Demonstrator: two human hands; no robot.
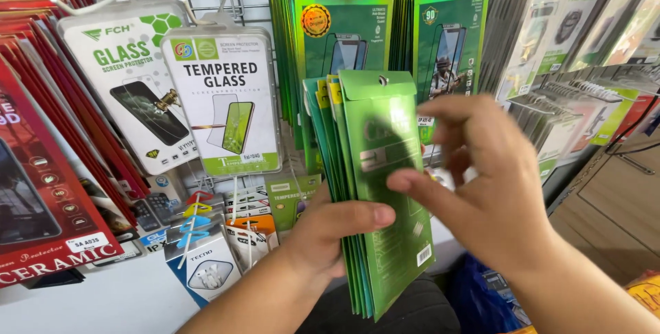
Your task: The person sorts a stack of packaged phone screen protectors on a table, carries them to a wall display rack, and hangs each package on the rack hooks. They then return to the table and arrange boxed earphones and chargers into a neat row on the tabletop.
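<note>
Left hand [337,227] is up from below, wrapped around a thick stack of green screen-protector packets [385,189], thumb pressed flat across the front packet, the other fingers hidden behind the stack. The stack stands upright in front of the display wall, fanned a little at the left edge so the packet edges show in teal and yellow. Right hand [481,176] comes in from the right, blurred with motion, fingers loosely curled, forefinger laid on the face of the front packet near its right edge. It touches rather than grips; whether any finger hooks behind the packet I cannot tell.

Behind the stack, 2 rows of green and yellow phone-glass packets [385,17] hang on hooks. To the left hang 2 white clear-fronted packs: a tempered glass pack [223,100] with a green strip at its foot, and beside it another white screen-protector pack [130,86]. Far left, red packets [41,155] overlap in a slanted row. Below the white packs sit small boxes with coloured clips [206,251]. On the right hang grey and clear packets [550,52].
</note>
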